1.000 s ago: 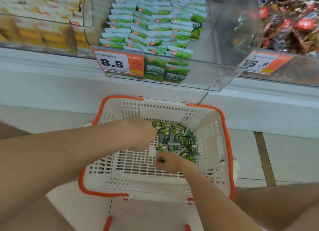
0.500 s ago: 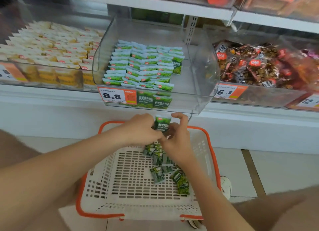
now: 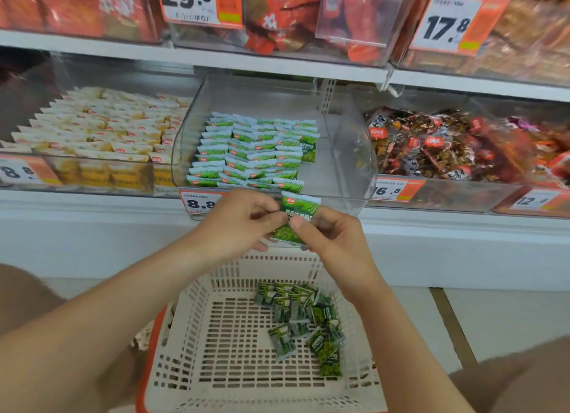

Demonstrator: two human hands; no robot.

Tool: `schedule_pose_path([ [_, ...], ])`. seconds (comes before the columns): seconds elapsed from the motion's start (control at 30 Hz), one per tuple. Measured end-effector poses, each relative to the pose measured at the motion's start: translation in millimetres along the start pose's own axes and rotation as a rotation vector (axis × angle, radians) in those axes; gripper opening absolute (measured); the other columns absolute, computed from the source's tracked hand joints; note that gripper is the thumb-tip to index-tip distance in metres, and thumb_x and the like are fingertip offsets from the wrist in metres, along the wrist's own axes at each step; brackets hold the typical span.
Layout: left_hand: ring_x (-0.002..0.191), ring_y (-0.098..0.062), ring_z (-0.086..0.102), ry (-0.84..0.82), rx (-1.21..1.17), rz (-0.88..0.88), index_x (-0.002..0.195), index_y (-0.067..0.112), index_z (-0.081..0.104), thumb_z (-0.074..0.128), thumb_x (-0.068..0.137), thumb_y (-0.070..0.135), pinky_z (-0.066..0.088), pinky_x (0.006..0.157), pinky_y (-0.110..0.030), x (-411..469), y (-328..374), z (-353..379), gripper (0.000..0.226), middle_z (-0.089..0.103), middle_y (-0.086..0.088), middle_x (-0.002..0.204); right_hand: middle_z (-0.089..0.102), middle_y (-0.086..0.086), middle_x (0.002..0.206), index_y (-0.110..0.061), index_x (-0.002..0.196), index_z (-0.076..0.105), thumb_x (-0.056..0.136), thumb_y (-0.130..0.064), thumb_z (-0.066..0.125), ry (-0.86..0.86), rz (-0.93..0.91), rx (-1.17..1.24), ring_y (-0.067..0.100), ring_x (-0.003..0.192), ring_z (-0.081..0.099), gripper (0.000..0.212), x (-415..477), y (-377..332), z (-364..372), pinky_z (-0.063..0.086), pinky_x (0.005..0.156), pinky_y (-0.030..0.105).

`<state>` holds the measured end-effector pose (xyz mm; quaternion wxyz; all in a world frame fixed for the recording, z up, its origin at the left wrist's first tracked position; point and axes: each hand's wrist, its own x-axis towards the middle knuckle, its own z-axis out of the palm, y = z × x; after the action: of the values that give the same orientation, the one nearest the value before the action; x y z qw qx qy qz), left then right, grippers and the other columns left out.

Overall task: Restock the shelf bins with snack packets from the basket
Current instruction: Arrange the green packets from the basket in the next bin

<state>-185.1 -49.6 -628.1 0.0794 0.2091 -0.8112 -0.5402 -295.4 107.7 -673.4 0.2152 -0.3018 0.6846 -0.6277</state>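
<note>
Both hands are raised together above the basket, pinching one small green foil snack packet (image 3: 298,212) between them. The left hand (image 3: 242,224) grips the packet's left edge with curled thumb and fingertips, and the right hand (image 3: 337,241) grips its lower right part the same way. The packet stands upright, just in front of the lower front lip of the clear plastic shelf bin (image 3: 350,156).

Inside that bin, matching green packets (image 3: 251,155) lie in neat overlapping rows filling its left and middle parts. An orange-and-white price tag reading 8.8 (image 3: 200,202) hangs on the bin front, partly behind the left hand.

Below the hands sits the cream slotted plastic basket with an orange rim (image 3: 216,292), on the floor. A loose heap of green packets (image 3: 303,318) lies on its right side.

The neighbouring bin on the left holds rows of yellow-and-white packets (image 3: 101,128); the one on the right holds dark brown packets with red labels (image 3: 431,144).
</note>
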Motion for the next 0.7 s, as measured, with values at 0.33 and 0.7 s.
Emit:
schedule_pose_path([
  [0.33,0.068,-0.012,0.056,0.364,0.768,0.410,0.086,0.029,0.064,0.055,0.104,0.039,0.044,0.056,-0.032,24.6,8.6,-20.3,0.022,0.055,0.016,0.073,0.039,-0.012,0.050,-0.021,0.069,0.044,0.093,-0.034,0.075,0.520,-0.193,-0.369,0.005,0.045,0.040,0.041,54.4,-59.7,1.4,0.027,0.046,0.020],
  [0.7,0.159,-0.024,0.004,-0.099,1.054,0.106,0.164,0.023,0.015,0.009,0.108,0.054,0.013,0.127,-0.048,65.4,-7.7,-35.9,0.065,0.005,-0.004,0.174,0.063,0.023,0.120,-0.001,0.116,0.054,0.093,-0.009,0.071,0.393,0.183,-0.817,0.042,0.110,0.064,0.030,201.3,-25.3,-9.3,0.051,0.081,0.039],
])
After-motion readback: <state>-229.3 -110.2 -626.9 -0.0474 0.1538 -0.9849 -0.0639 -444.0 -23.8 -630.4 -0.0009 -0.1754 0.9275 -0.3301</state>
